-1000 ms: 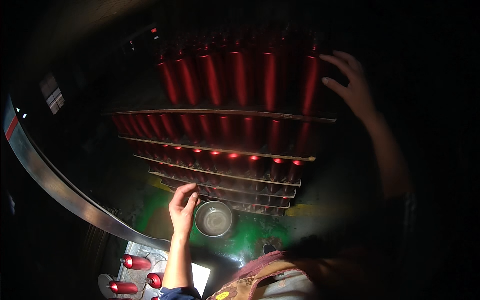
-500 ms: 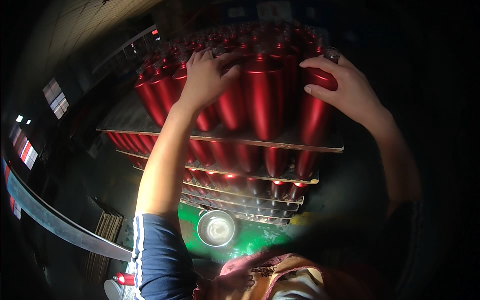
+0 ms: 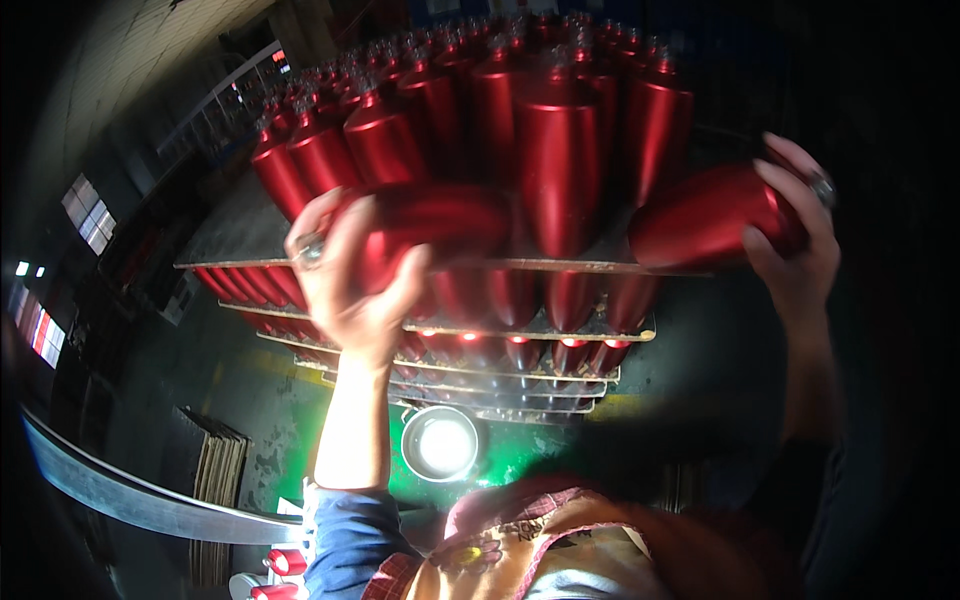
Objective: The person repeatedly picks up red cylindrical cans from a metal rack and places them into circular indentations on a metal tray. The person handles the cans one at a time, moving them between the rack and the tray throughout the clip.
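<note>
Tipping onto their sides now, not standing up straight as half a second ago, are the left bottle [image 3: 455, 220] and the right bottle [image 3: 698, 215], both red. The left hand [image 3: 352, 285] is curling around the top end of its bottle near eleven o'clock, and that neck is pointing to nine o'clock. The right hand [image 3: 803, 240] is wrapping the top end of its bottle at two o'clock, and that bottom is pointing to eight o'clock. I am not managing to tell if either bottle is touching the top shelf [image 3: 228, 232].

They are looking hard, smooth and shiny, so I am guessing they are stiff, a bit slippery and maybe easy to break. They are seeming light enough for one hand each. Holding the shoulder, just under the thin neck, is looking like a good grip.

Lots of standing bottles [image 3: 560, 170] are crowding the top shelf at twelve o'clock, and lower bottles [image 3: 572, 302] are filling the shelves underneath. Their insides are hiding from me. At six o'clock, a metal pot [image 3: 411, 458] is sitting on the green floor [image 3: 505, 458]; bright light is shining in it, so I am not seeing if it is holding anything.
</note>
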A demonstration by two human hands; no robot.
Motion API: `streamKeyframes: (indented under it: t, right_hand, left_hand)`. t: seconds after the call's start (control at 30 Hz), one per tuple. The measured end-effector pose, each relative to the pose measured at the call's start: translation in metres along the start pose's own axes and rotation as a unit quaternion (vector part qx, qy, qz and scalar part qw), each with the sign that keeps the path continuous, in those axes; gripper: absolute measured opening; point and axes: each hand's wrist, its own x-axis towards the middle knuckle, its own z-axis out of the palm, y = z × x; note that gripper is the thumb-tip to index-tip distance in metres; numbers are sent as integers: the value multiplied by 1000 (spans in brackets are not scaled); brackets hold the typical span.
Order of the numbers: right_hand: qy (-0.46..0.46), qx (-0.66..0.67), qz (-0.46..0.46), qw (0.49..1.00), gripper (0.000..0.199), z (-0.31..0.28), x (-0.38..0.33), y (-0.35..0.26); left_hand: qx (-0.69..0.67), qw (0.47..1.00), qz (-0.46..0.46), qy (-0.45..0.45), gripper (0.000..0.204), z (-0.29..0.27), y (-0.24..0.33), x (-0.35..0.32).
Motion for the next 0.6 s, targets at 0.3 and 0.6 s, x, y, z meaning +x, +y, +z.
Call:
streamKeyframes:
  t: [0.3,0.6]
  right_hand:
    - [64,762,266,587,60,100,-89,-152]
    - [-188,853,401,276,50,295,-94,-320]
  left_hand:
    - [-326,789,-486,187,66,-163,-38,-122]
    - [-312,489,-752,312,51,-191,-115,-331]
